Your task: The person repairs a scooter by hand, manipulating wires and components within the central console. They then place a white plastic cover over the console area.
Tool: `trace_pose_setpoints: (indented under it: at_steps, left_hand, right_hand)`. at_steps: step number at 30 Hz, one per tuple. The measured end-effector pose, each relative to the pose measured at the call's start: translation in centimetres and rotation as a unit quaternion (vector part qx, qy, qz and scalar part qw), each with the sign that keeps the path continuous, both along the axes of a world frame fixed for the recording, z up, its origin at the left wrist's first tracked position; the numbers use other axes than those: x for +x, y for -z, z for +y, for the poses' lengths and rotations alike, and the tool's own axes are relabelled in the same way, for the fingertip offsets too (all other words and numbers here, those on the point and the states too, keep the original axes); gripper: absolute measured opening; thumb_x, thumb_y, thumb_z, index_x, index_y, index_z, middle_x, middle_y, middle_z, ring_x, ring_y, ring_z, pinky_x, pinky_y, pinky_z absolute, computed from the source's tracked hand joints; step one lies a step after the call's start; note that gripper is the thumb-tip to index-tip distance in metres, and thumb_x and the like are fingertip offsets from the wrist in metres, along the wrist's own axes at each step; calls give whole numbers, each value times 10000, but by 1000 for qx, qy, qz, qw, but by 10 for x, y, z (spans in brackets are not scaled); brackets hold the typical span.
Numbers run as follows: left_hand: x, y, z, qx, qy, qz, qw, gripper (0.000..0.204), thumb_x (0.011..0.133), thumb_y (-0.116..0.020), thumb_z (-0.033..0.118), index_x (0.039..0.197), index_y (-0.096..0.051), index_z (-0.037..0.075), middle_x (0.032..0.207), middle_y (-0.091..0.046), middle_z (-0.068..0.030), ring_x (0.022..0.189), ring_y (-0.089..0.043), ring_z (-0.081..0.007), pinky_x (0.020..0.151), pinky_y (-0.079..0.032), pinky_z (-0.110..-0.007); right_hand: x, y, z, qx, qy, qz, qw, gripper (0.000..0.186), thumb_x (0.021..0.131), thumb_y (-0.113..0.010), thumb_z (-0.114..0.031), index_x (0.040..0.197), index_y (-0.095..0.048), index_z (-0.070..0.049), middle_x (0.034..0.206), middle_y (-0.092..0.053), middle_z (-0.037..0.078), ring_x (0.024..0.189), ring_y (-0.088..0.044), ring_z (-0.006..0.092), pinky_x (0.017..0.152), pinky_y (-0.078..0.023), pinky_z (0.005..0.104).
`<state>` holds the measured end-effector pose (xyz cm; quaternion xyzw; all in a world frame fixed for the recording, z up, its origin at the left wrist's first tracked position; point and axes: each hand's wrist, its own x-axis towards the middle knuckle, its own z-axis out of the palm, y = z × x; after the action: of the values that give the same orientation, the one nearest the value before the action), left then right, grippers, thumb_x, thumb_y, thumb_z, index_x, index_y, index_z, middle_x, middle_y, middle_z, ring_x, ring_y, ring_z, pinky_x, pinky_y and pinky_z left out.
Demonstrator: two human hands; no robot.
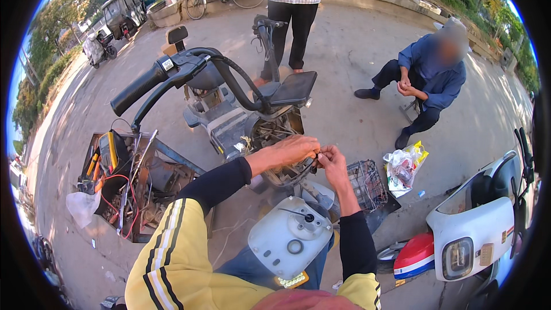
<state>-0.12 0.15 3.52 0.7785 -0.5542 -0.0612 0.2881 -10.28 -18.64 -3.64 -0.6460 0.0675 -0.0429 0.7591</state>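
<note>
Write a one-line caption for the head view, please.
Left hand and right hand close together over a partly dismantled scooter, a person in blue seated nearby.

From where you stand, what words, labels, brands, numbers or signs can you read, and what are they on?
Nothing reads clearly enough to quote.
White sticker on the black handlebar: too small.
Plastic bag: any print too blurred.
White scooter panel: any markings too small.
Grey plastic panel: none legible.
</note>
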Motion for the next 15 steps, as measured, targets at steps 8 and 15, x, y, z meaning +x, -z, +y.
trace_pose_setpoints:
  at_steps: [8,15]
  left_hand:
    - [8,10,-13,15,-34,65,997,144,902,-692,69,1019,-691,-15,961,-732,-187,935,-720,-380,811,-552,-458]
    - [10,5,-14,52,-61,187,979,179,857,-724,59,1011,-711,-32,859,-753,-183,798,-731,-307,720,-554,-426]
  right_hand:
    - [1,-7,4,-30,3,-12,999,169,995,-636,92,1150,-588,45,994,-713,103,818,-713,160,739,-583,298]
    - [-1,-13,6,-65,8,-13,998,184,983,-650,97,1148,-583,47,995,-711,112,815,-709,162,727,-586,300]
